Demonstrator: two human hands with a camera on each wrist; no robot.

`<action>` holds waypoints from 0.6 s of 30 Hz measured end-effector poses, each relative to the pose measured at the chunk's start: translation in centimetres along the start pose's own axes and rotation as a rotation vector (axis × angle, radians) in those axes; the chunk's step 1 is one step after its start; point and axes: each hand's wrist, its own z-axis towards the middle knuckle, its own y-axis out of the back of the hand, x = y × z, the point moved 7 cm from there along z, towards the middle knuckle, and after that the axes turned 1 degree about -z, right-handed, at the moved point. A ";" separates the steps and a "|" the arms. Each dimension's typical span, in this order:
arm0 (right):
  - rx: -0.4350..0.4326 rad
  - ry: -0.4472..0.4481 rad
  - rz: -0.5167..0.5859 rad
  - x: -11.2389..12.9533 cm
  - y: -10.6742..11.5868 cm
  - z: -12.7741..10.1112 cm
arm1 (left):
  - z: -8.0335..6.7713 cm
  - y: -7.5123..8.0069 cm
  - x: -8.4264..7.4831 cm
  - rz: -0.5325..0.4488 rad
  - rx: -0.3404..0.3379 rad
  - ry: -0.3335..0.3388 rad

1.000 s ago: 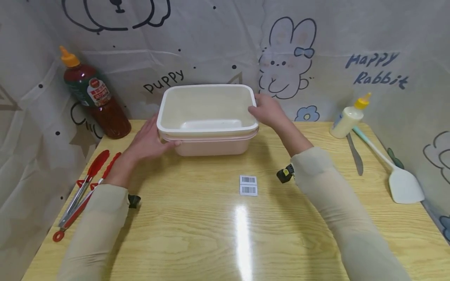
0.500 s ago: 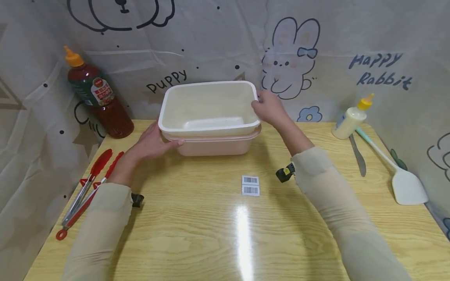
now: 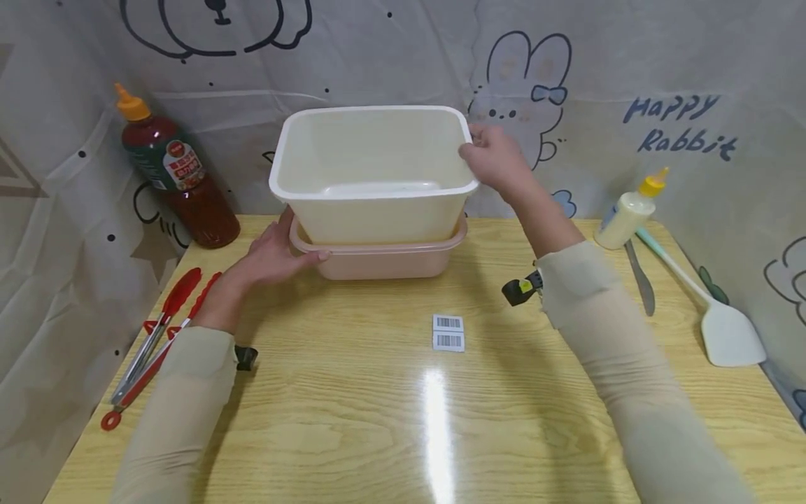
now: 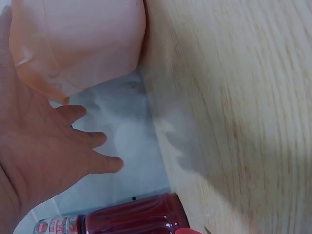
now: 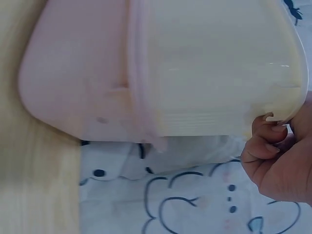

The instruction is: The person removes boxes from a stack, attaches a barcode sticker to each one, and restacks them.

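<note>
A white plastic tub (image 3: pixel 371 154) is raised partway out of a pink tub (image 3: pixel 378 260) that stands on the wooden table (image 3: pixel 352 406) near the back wall. My right hand (image 3: pixel 494 157) grips the white tub's right rim, fingers curled under the lip. In the right wrist view the white tub (image 5: pixel 219 73) sits half inside the pink tub (image 5: pixel 73 73), with my right hand (image 5: pixel 280 165) hooked on its rim. My left hand (image 3: pixel 271 255) presses the pink tub's left front corner, thumb along its front. The left wrist view shows that hand (image 4: pixel 44 156) with straight fingers beside the pink tub (image 4: pixel 78 44).
A dark sauce bottle (image 3: pixel 176 178) stands at the back left, red tongs (image 3: pixel 154 343) lie along the left edge. Two barcode stickers (image 3: pixel 447 332) lie mid-table. At the right are a white squeeze bottle (image 3: pixel 626 213), a knife (image 3: pixel 639 276) and a white spatula (image 3: pixel 724 325).
My right hand has lifted the white tub upward, partly out of the pink tub. My left hand has stayed against the pink tub.
</note>
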 end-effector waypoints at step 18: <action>-0.066 -0.054 0.122 -0.5 8.7 -1.0 | -0.1 -0.3 0.5 -0.098 0.083 0.116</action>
